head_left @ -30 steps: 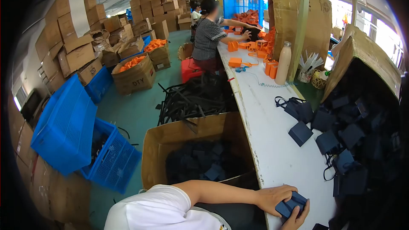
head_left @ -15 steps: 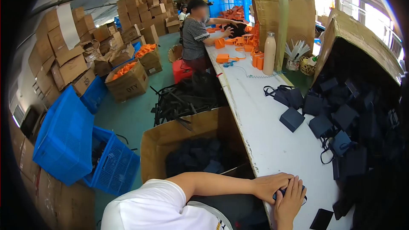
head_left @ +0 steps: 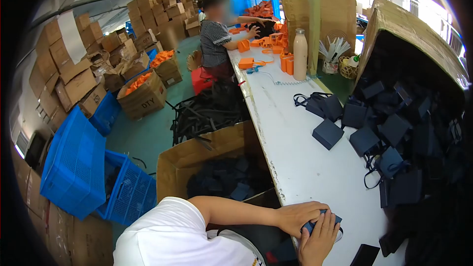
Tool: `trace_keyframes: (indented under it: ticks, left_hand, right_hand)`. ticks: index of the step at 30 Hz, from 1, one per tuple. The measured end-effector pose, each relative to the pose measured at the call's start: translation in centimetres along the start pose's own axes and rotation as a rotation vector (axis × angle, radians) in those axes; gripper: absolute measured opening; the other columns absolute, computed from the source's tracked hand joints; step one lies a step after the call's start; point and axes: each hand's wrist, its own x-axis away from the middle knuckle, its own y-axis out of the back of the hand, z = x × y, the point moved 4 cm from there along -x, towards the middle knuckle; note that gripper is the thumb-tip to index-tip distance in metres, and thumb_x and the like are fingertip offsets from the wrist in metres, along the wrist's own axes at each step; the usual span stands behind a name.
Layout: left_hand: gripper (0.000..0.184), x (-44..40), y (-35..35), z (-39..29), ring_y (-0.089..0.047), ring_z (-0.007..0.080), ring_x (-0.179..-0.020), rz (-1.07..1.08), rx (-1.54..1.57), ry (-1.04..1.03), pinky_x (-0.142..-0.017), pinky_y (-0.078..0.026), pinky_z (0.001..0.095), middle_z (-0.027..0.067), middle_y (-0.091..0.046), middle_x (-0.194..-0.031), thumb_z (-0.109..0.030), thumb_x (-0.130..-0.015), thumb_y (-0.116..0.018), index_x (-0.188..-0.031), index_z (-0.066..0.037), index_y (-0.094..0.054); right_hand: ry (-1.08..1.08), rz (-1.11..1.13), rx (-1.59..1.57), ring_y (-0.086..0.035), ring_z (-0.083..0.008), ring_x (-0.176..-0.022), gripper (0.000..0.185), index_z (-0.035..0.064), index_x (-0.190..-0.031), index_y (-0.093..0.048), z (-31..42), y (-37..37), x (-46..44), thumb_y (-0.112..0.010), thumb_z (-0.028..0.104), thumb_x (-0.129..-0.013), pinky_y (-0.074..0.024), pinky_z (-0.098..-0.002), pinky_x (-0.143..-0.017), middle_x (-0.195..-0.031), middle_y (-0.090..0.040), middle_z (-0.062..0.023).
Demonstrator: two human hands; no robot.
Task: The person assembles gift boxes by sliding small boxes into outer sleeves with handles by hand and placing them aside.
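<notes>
A small dark navy box with a thin cord loop is held between my two hands at the near edge of the white table. My left hand is closed around its left side, and its fingers reach over the top. My right hand lies over the near side with the fingers pressed together on the box. Much of the box is covered by my fingers. Just below on the table lies a flat black piece.
Many navy boxes spill from a tipped cardboard carton on the right. An open carton holding dark pieces stands left of the table. Farther along, a person handles orange boxes near a bottle. Blue crates stand left.
More of the navy box shows between my hands now. The whole view has shifted a little, so table and boxes appear farther left. The other person's hands remain at the dark pile.
</notes>
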Motion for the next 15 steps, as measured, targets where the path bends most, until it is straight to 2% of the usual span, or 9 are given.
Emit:
trace_keyframes:
  ticks: [1,4,7,10,13,15]
  left_hand:
    - [0.048,0.0,-0.1,0.1,-0.052,0.0476,-0.123,-0.002,-0.013,-0.005,-0.104,-0.045,0.0475,0.0302,-0.048,-0.138,-0.012,-0.07,-0.081,-0.091,-0.007,-0.038]
    - [0.049,0.1,-0.2,0.1,-0.053,0.0479,-0.123,-0.021,-0.031,-0.024,-0.104,-0.045,0.0479,0.031,-0.048,-0.138,-0.013,-0.07,-0.082,-0.09,-0.007,-0.038]
    - [0.049,0.0,0.0,-0.1,-0.053,0.0477,-0.124,-0.016,-0.044,-0.024,-0.105,-0.044,0.0486,0.0312,-0.048,-0.138,-0.014,-0.07,-0.082,-0.09,-0.007,-0.038]
    - [0.051,-0.1,0.0,-0.5,-0.052,0.0474,-0.125,-0.027,-0.034,-0.034,-0.106,-0.044,0.0484,0.0313,-0.048,-0.139,-0.014,-0.068,-0.084,-0.09,-0.007,-0.039]
    - [0.054,0.5,-0.3,-0.1,-0.051,0.0474,-0.125,-0.017,-0.08,-0.027,-0.106,-0.044,0.0477,0.0311,-0.046,-0.141,-0.015,-0.066,-0.087,-0.091,-0.007,-0.04]
    - [0.055,0.3,-0.4,0.4,-0.051,0.0474,-0.126,-0.022,-0.107,-0.012,-0.106,-0.045,0.0473,0.0309,-0.045,-0.143,-0.016,-0.066,-0.088,-0.092,-0.007,-0.04]
  right_hand:
    - [0.011,-0.029,0.024,-0.052,-0.0417,-0.131,0.043,0.001,-0.129,-0.066,0.0,0.1,0.0,-0.069,0.021,-0.091,-0.0368,-0.0532,-0.113,-0.14,-0.059,-0.0215]
    - [0.005,0.134,-0.052,-0.034,-0.05,-0.145,0.066,-0.0134,-0.139,-0.048,-1.9,-2.1,1.3,-0.063,0.032,-0.093,-0.0207,-0.0645,-0.12,-0.152,-0.043,-0.0306]
    - [-0.004,0.141,-0.028,-0.036,-0.0496,-0.144,0.064,-0.0138,-0.138,-0.049,-1.5,-1.6,0.9,-0.062,0.03,-0.094,-0.0213,-0.0647,-0.119,-0.152,-0.043,-0.0305]
    - [-0.043,0.15,-0.069,-0.034,-0.048,-0.146,0.059,-0.0087,-0.14,-0.05,-1.5,-1.6,0.9,-0.061,0.024,-0.093,-0.0186,-0.0632,-0.121,-0.153,-0.042,-0.0294]
    - [0.032,-0.069,0.14,-0.043,-0.0441,-0.139,0.056,-0.0042,-0.137,-0.055,-0.2,0.8,0.1,-0.066,0.023,-0.089,-0.0271,-0.0573,-0.119,-0.144,-0.051,-0.0249]
    - [0.178,0.014,-0.483,-0.055,-0.0399,-0.122,0.041,0.0003,-0.124,-0.067,3.7,4.3,-2.3,-0.072,0.014,-0.086,-0.0398,-0.0503,-0.107,-0.133,-0.059,-0.0218]
